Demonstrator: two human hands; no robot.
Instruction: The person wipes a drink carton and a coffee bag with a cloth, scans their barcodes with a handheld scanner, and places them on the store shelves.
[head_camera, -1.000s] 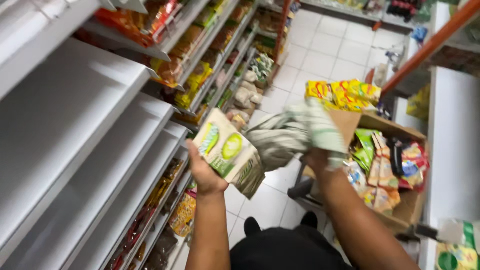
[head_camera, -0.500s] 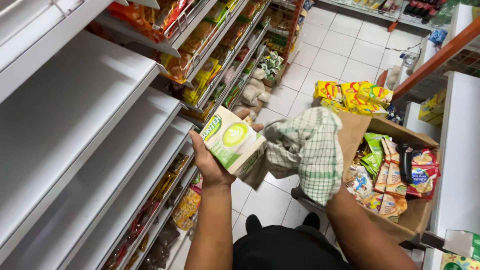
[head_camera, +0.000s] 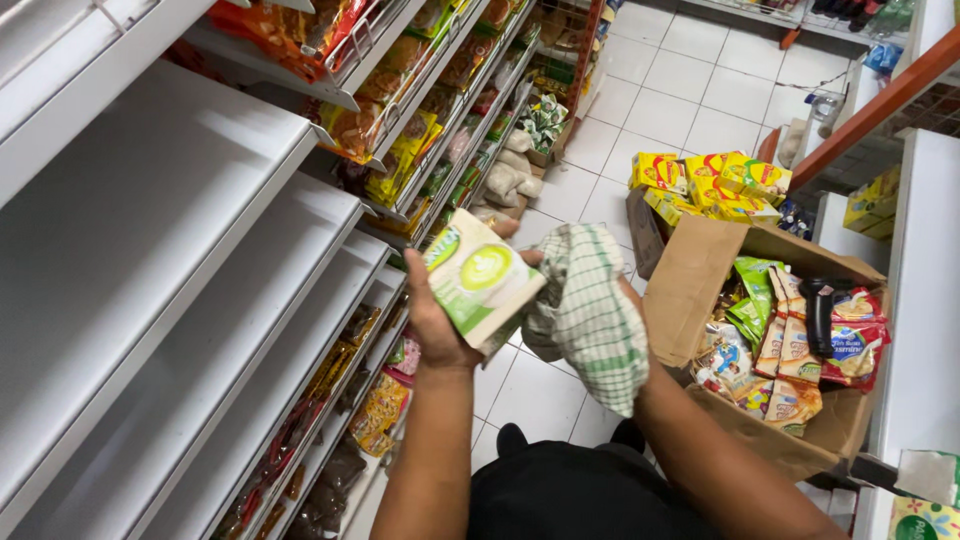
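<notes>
A green-and-white box (head_camera: 482, 285) is gripped in the left hand (head_camera: 435, 322), held up beside the bare white shelves (head_camera: 190, 260). A checked cloth (head_camera: 592, 315) is draped over the right hand (head_camera: 625, 300), so its grip can't be made out. A cardboard box (head_camera: 700, 270) of snack packets sits just right.

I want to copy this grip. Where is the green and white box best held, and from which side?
Grip the green and white box by its long side edges from below, as the left hand does: it is flat, tilted face-up, and the checked cloth covers its right side.
</notes>
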